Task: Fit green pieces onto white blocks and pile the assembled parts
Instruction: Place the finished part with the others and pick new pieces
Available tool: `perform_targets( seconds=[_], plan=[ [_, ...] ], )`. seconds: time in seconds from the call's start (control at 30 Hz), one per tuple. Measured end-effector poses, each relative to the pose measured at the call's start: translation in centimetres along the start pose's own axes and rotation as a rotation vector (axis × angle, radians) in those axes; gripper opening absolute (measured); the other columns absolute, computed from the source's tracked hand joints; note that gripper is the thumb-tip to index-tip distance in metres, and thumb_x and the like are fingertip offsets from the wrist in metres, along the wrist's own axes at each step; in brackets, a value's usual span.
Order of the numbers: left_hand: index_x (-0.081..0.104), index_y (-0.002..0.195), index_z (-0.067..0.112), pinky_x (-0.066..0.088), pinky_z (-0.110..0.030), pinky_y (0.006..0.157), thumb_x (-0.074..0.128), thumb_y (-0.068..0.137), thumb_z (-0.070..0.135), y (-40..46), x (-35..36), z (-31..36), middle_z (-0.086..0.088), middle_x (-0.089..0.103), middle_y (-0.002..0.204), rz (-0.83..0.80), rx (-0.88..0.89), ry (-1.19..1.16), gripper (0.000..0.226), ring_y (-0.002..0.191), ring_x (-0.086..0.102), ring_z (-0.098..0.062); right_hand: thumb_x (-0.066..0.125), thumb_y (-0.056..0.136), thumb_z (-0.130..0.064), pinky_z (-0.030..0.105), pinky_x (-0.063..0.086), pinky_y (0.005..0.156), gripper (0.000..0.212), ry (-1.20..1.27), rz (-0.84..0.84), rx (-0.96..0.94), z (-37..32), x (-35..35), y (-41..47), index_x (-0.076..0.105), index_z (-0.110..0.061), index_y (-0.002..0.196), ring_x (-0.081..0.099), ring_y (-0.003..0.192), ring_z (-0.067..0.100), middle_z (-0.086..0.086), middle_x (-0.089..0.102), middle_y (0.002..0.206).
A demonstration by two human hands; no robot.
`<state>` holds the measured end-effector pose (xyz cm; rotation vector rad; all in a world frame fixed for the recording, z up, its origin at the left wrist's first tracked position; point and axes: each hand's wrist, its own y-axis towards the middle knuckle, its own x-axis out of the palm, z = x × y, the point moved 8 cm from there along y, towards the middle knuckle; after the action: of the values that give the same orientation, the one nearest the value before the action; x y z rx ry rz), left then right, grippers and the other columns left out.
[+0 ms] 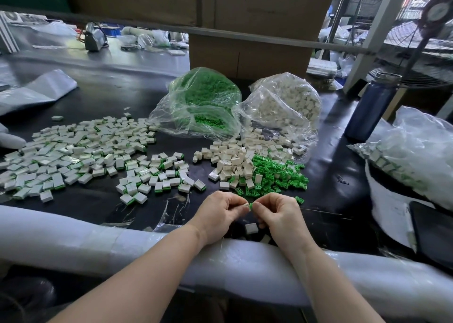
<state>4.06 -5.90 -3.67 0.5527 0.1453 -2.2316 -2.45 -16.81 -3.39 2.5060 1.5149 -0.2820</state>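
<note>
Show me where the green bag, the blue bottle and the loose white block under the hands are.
green bag [203,97], head view, on the bulging middle of the bag.
blue bottle [370,109], head view, on the middle of its body.
white block [251,228], head view, on its top face.

No legible text, label, brand, number or sign was found anywhere around the hands; whatever marks were carried by the cardboard boxes [257,23] beyond them were too faint to be read.
</note>
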Motion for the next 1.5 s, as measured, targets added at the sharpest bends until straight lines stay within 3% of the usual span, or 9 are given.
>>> perform_targets(
  seconds=[0.17, 0.5, 0.73, 0.93, 1.33, 1.43, 1.5],
  plan=[
    [0.070, 0.098, 0.004, 0.049, -0.037, 0.088, 0.063, 0.087, 0.013, 0.0, 0.1, 0.1, -0.009, 0.069, 0.091, -0.007, 0.029, 0.088, 0.015, 0.088, 0.064, -0.021, 0.064, 0.084, -0.002, 0.019, 0.044, 0.046, 0.019, -0.075, -0.023, -0.002, 0.1, 0.0, 0.0, 0.064, -0.010, 0.066, 0.049, 0.043, 0.004, -0.003, 0.057, 0.051],
    [0.071, 0.096, 0.006, 0.037, -0.007, 0.067, 0.063, 0.087, 0.016, 0.1, 0.0, 0.8, 0.014, 0.052, 0.073, 0.008, 0.123, 0.202, 0.016, 0.072, 0.050, -0.003, 0.065, 0.082, -0.003, 0.020, 0.041, 0.045, 0.022, -0.086, -0.055, 0.003, 0.1, 0.1, -0.1, 0.063, -0.013, 0.063, 0.046, 0.044, 0.006, 0.001, 0.057, 0.051],
    [0.071, 0.096, 0.006, 0.034, -0.003, 0.064, 0.063, 0.087, 0.016, 0.0, 0.1, 0.9, 0.016, 0.052, 0.071, -0.005, 0.117, 0.193, 0.015, 0.066, 0.049, 0.003, 0.065, 0.082, -0.004, 0.019, 0.040, 0.044, 0.023, -0.096, -0.054, 0.018, 0.3, 0.1, -0.1, 0.063, -0.015, 0.062, 0.046, 0.043, 0.005, -0.002, 0.056, 0.049],
    [0.071, 0.097, 0.008, 0.037, -0.013, 0.071, 0.061, 0.089, 0.019, -0.2, 0.2, 1.3, 0.010, 0.052, 0.077, -0.010, 0.141, 0.266, 0.017, 0.077, 0.051, -0.007, 0.065, 0.082, -0.003, 0.020, 0.041, 0.044, 0.024, -0.119, -0.067, 0.022, 0.4, 0.1, 0.0, 0.063, -0.016, 0.062, 0.046, 0.042, 0.005, 0.000, 0.056, 0.050],
    [0.071, 0.094, 0.007, 0.040, -0.024, 0.073, 0.058, 0.091, 0.020, -0.4, 0.5, 1.8, 0.003, 0.049, 0.080, -0.007, 0.185, 0.356, 0.019, 0.077, 0.049, -0.013, 0.067, 0.080, -0.001, 0.015, 0.038, 0.045, 0.023, -0.120, -0.052, -0.017, 0.1, 0.1, -0.1, 0.064, -0.015, 0.062, 0.046, 0.042, 0.000, -0.007, 0.056, 0.045],
    [0.072, 0.096, 0.006, 0.045, -0.023, 0.077, 0.061, 0.089, 0.017, -0.3, 0.1, 1.5, -0.002, 0.058, 0.082, 0.025, 0.153, 0.238, 0.017, 0.081, 0.058, -0.018, 0.066, 0.081, -0.001, 0.017, 0.041, 0.046, 0.019, -0.047, -0.042, -0.029, 0.0, 0.1, -0.1, 0.065, -0.010, 0.065, 0.049, 0.044, 0.003, -0.005, 0.059, 0.047],
    [0.072, 0.094, 0.007, 0.050, -0.033, 0.082, 0.063, 0.088, 0.016, -0.3, -0.1, 1.3, -0.007, 0.068, 0.086, 0.030, 0.116, 0.129, 0.015, 0.084, 0.064, -0.022, 0.066, 0.082, 0.000, 0.017, 0.044, 0.046, 0.017, 0.019, -0.025, -0.036, -0.2, 0.0, -0.1, 0.065, -0.009, 0.067, 0.053, 0.045, 0.004, -0.004, 0.062, 0.049]
  ],
)
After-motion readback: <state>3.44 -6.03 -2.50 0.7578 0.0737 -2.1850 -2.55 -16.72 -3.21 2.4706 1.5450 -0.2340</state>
